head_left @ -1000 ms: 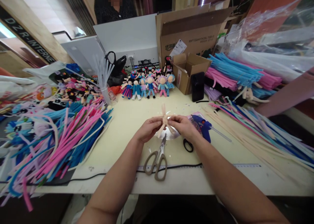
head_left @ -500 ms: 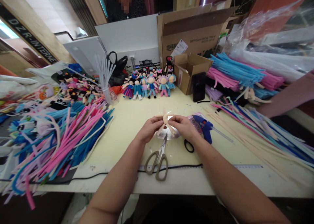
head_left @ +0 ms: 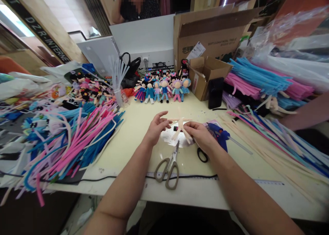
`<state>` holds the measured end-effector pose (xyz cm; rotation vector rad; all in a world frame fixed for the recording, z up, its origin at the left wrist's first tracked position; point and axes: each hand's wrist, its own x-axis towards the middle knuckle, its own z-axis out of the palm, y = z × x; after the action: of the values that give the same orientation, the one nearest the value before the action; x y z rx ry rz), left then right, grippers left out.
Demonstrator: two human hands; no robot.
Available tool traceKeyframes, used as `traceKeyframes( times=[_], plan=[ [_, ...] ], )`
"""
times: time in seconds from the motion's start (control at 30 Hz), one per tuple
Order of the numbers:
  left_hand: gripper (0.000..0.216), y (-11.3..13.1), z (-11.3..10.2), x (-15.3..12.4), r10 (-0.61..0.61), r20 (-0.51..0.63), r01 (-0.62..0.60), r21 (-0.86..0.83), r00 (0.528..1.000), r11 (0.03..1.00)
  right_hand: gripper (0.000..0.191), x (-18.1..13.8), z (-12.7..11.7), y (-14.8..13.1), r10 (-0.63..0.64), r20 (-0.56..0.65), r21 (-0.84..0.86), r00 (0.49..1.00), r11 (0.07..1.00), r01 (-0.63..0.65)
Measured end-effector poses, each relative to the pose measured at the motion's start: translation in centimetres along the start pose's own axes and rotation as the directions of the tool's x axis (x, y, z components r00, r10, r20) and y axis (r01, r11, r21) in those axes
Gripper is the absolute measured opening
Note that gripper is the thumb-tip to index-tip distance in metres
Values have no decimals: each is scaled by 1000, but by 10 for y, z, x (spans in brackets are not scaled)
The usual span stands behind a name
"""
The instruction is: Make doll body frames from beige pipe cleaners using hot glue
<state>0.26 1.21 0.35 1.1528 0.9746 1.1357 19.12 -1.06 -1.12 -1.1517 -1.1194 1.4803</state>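
Note:
My right hand [head_left: 199, 135] pinches a small beige pipe-cleaner figure [head_left: 180, 128] with spread arms and legs, held just above the cream table [head_left: 133, 132]. My left hand [head_left: 156, 128] is beside the figure's left arm, fingers apart and loose, not gripping it. Under the figure lies a round white patch [head_left: 169, 139] on the table. Grey-handled scissors [head_left: 168, 166] lie shut just in front of my hands. A blue glue gun [head_left: 218, 134] rests to the right of my right hand, with a black-handled tool [head_left: 202, 155] under my wrist.
A heap of pink and blue pipe cleaners [head_left: 69, 139] fills the left. Bundles of blue and pink ones [head_left: 254, 79] and beige lengths [head_left: 272, 149] lie right. Finished dolls [head_left: 163, 87] stand at the back beside cardboard boxes [head_left: 205, 73]. Another person's sleeve [head_left: 305, 113] reaches in from the right.
My left hand has let go of the figure and opened. My right hand now holds it alone, lower and tilted. The view shifted slightly left.

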Motion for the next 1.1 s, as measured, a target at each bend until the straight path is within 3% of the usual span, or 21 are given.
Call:
traceKeyframes(
  times=[0.17,0.33,0.57,0.8,1.1],
  plan=[
    [51,8,1,-5,71,190,-87,76,979,993,33,-3,1,-2,24,71,43,997,999,-27],
    [50,9,2,-9,11,283,-31,67,959,997,33,-4,-1,-3,28,120,36,992,999,-33],
    [36,7,3,-10,22,266,-86,229,964,970,35,-4,1,-1,32,127,-19,991,999,-30],
    [31,10,7,-10,20,241,-65,179,970,982,33,-4,2,-1,58,126,-18,990,998,-56],
    [29,12,4,-12,-52,341,28,75,939,997,31,-6,-1,-4,52,232,21,971,998,-59]
  ],
)
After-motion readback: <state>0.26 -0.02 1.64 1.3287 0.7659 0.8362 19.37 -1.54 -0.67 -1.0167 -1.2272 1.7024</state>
